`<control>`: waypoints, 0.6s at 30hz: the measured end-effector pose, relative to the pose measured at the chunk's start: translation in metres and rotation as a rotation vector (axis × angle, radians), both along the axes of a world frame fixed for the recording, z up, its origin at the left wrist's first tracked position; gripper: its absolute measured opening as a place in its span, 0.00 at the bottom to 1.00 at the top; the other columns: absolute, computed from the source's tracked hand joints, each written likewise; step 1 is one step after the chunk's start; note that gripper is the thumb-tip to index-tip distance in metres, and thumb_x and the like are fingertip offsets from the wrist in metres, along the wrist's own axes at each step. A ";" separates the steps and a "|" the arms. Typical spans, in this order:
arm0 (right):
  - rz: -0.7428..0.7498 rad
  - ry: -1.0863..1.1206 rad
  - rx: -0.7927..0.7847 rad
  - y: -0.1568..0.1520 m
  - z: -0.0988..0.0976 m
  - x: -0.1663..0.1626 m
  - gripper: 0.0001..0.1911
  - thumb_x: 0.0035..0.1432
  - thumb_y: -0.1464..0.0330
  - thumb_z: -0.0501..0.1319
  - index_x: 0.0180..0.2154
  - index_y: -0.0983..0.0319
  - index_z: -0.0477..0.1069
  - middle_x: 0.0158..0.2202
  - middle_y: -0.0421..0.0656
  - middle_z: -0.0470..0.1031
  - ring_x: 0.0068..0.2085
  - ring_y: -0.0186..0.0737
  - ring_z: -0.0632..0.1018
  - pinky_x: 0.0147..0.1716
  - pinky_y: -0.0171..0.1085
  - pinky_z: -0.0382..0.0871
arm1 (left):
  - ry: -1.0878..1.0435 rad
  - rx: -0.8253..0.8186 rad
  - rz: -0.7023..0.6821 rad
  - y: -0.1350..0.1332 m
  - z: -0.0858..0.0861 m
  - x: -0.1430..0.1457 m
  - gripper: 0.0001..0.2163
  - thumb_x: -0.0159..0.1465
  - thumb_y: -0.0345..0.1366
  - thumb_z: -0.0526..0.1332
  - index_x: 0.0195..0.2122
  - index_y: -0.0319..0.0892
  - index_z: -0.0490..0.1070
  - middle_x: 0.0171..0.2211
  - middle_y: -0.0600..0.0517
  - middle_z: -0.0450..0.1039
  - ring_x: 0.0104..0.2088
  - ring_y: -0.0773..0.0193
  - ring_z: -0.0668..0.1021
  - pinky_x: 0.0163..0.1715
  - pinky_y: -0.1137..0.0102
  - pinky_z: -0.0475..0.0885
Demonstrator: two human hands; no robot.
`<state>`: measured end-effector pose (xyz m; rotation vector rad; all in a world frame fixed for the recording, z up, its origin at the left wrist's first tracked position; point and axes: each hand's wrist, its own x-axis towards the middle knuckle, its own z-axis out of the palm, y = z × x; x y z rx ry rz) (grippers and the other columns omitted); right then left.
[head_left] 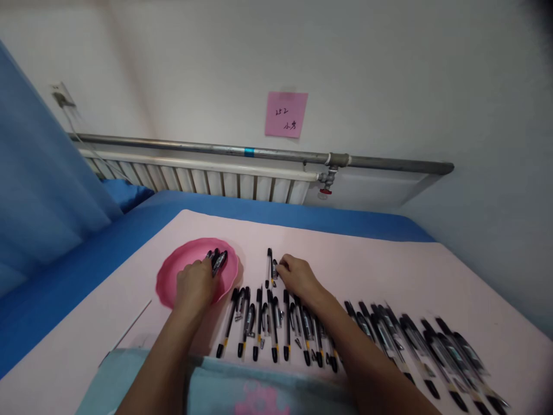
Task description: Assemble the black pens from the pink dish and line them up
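Note:
Over the pink scalloped bowl (165,276), my left hand (194,283) is closed on several black pen caps (219,262) that stick out past its fingers. My right hand (298,275) pinches a black pen cap (275,267) on the pink surface. That cap lies beside a single clear pen barrel with black ends (268,268). Nearer to me lies a row of pen parts (259,325): barrels, caps and small metal tips side by side. My right forearm hides some of the row.
A second, blurred group of pen parts (425,346) lies at the right. A thin white stick (132,324) rests left of the bowl. Light blue cloth (242,380) covers the front edge. Behind the table stand a radiator (207,178), a metal pipe (194,147) and a wall.

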<state>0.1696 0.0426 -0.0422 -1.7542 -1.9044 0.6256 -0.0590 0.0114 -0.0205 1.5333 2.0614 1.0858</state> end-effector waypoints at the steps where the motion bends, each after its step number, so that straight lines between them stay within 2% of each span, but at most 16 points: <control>1: -0.006 0.007 0.003 0.000 0.002 0.001 0.06 0.51 0.70 0.54 0.24 0.62 0.66 0.22 0.40 0.69 0.27 0.34 0.69 0.26 0.31 0.57 | -0.027 0.004 0.016 0.000 0.000 0.000 0.12 0.37 0.27 0.64 0.11 0.45 0.58 0.11 0.54 0.51 0.31 0.45 0.71 0.35 0.61 0.55; 4: -0.024 0.027 0.027 -0.002 0.013 0.003 0.06 0.52 0.70 0.54 0.25 0.62 0.67 0.23 0.40 0.70 0.27 0.34 0.69 0.27 0.31 0.58 | -0.111 -0.018 0.029 0.000 0.004 -0.003 0.10 0.39 0.30 0.65 0.11 0.45 0.61 0.11 0.54 0.53 0.27 0.49 0.70 0.32 0.62 0.56; 7: -0.020 0.099 0.066 -0.012 0.033 -0.005 0.08 0.53 0.68 0.52 0.27 0.62 0.68 0.24 0.39 0.70 0.27 0.35 0.69 0.28 0.32 0.60 | -0.247 -0.025 -0.020 -0.003 0.012 -0.003 0.06 0.45 0.37 0.65 0.17 0.43 0.68 0.16 0.52 0.64 0.24 0.57 0.69 0.27 0.66 0.57; 9: 0.076 0.241 0.052 -0.024 0.047 -0.017 0.08 0.54 0.67 0.53 0.28 0.61 0.69 0.26 0.39 0.71 0.29 0.34 0.70 0.29 0.32 0.61 | -0.507 -0.004 -0.104 -0.005 0.016 0.003 0.08 0.48 0.40 0.64 0.23 0.42 0.71 0.19 0.52 0.68 0.22 0.63 0.69 0.25 0.69 0.60; 11: 0.251 0.407 -0.023 -0.037 0.057 -0.031 0.07 0.54 0.67 0.55 0.31 0.61 0.71 0.30 0.40 0.73 0.32 0.34 0.72 0.33 0.32 0.62 | -0.847 0.009 -0.214 -0.008 0.018 0.012 0.10 0.48 0.41 0.65 0.26 0.40 0.72 0.21 0.52 0.69 0.22 0.66 0.69 0.24 0.71 0.63; 12: 0.316 0.469 -0.080 -0.042 0.059 -0.038 0.07 0.53 0.67 0.56 0.31 0.62 0.71 0.31 0.40 0.74 0.33 0.34 0.72 0.34 0.32 0.63 | -0.989 0.006 -0.264 -0.009 0.018 0.017 0.10 0.48 0.40 0.66 0.27 0.39 0.72 0.22 0.52 0.70 0.22 0.67 0.70 0.25 0.71 0.65; 14: 0.369 0.558 -0.185 -0.049 0.061 -0.047 0.06 0.53 0.68 0.56 0.30 0.62 0.70 0.28 0.39 0.73 0.31 0.33 0.72 0.32 0.31 0.63 | -1.130 -0.016 -0.328 -0.011 0.018 0.026 0.10 0.47 0.37 0.67 0.28 0.38 0.73 0.23 0.52 0.71 0.23 0.68 0.72 0.27 0.71 0.67; 18: 0.342 0.601 -0.278 -0.050 0.057 -0.048 0.05 0.53 0.70 0.56 0.29 0.63 0.69 0.22 0.37 0.69 0.24 0.29 0.67 0.25 0.29 0.60 | -1.195 -0.042 -0.332 -0.012 0.021 0.032 0.12 0.48 0.35 0.67 0.33 0.37 0.73 0.29 0.49 0.74 0.28 0.66 0.75 0.29 0.72 0.69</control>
